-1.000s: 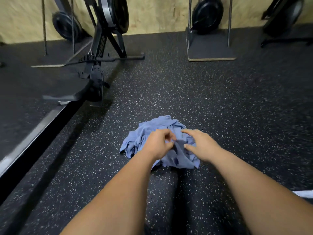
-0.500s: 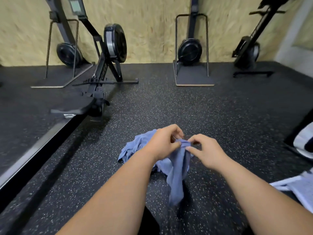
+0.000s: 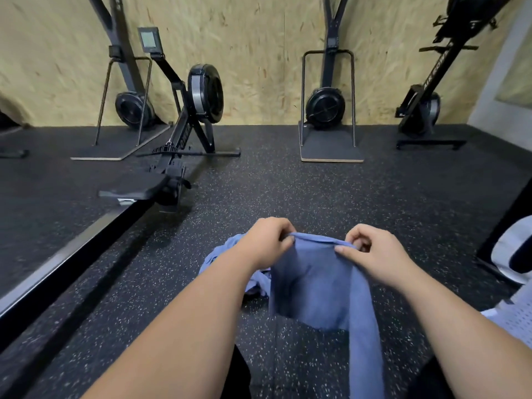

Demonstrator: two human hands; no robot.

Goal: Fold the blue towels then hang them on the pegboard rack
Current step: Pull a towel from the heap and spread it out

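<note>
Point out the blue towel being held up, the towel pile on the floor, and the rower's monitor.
held blue towel [image 3: 312,283]: head view, middle of the hanging cloth.
towel pile [image 3: 220,250]: head view, its visible left part.
rower monitor [image 3: 148,39]: head view, screen centre.

Blue towel [image 3: 312,286] aloft, crumpled pile [image 3: 220,253] behind

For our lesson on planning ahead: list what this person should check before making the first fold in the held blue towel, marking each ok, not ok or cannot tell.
1. Left hand pinches the held blue towel at its top edge: ok.
2. Right hand pinches the same edge: ok.
3. Towel hangs flat: not ok; its right side trails in a narrow strip.
4. Towel clear of the pile of blue towels: cannot tell.
5. Pegboard rack in sight: not ok.
</note>
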